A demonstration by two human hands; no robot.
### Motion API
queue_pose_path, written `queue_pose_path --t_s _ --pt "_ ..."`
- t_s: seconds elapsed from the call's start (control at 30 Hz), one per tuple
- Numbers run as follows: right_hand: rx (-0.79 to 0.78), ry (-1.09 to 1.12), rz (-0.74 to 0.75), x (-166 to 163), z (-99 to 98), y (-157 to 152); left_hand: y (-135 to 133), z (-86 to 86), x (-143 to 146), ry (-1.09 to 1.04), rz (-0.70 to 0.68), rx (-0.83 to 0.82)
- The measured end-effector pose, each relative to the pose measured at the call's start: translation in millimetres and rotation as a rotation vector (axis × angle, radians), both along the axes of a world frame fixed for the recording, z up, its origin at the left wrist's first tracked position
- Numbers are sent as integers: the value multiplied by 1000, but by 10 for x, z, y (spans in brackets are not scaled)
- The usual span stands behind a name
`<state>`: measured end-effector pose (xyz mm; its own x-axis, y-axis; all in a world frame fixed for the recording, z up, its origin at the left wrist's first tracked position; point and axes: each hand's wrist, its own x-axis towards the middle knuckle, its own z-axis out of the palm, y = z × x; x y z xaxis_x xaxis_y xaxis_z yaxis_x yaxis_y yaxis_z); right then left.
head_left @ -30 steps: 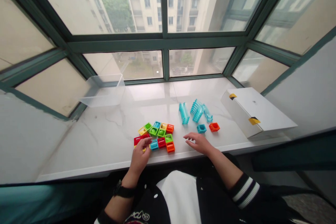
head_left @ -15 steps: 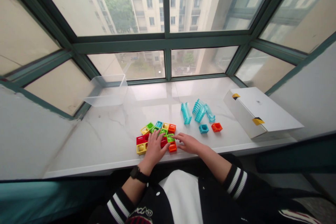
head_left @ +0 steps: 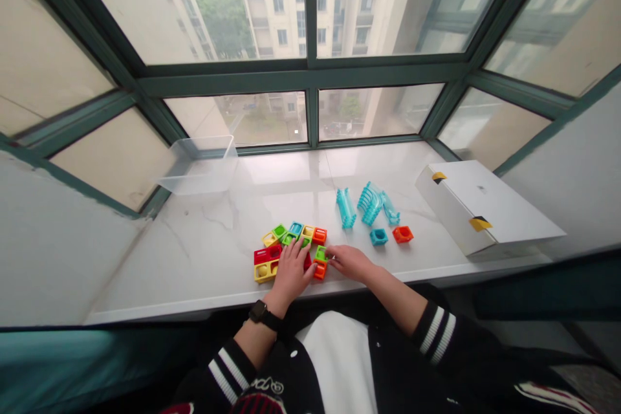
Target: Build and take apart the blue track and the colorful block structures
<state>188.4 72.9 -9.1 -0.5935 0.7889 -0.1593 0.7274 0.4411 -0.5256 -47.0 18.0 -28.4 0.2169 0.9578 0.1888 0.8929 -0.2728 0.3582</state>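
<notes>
A cluster of hollow plastic toy blocks lies near the front of the white sill. Red blocks [head_left: 262,255] and yellow blocks [head_left: 262,272] form its left side. My left hand [head_left: 293,270] rests over the middle with its fingers stretched out, covering some blocks. At the right edge, my right hand [head_left: 353,262] pinches a green block [head_left: 321,253], which sits just behind an orange block [head_left: 319,270]. My left thumb is near that orange block. More green, yellow and orange blocks and a light blue block [head_left: 295,228] line the back of the cluster.
Clear turquoise track pieces [head_left: 370,203] lie to the right, behind a single blue block [head_left: 378,237] and an orange-red block [head_left: 402,234]. A white box [head_left: 490,204] stands far right. A transparent bin [head_left: 201,168] is at back left, by the windows.
My right fingers have closed on the green block, and a gap now shows between it and the blocks behind. My left hand stays on the cluster. The view has shifted slightly.
</notes>
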Motion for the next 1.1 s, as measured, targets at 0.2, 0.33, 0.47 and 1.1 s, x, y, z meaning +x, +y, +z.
queue_pose_path --t_s 0.2,0.33,0.47,1.1 --pt "44 -84 -76 59 10 -64 -7 28 33 12 26 10" --pt "86 -114 -190 161 12 -51 -19 48 -16 -18 54 38" --pt "92 0 -243 289 7 -53 -32 48 -80 -61 66 61" --pt "15 509 -159 155 218 -325 -47 408 90 -350 -49 125"
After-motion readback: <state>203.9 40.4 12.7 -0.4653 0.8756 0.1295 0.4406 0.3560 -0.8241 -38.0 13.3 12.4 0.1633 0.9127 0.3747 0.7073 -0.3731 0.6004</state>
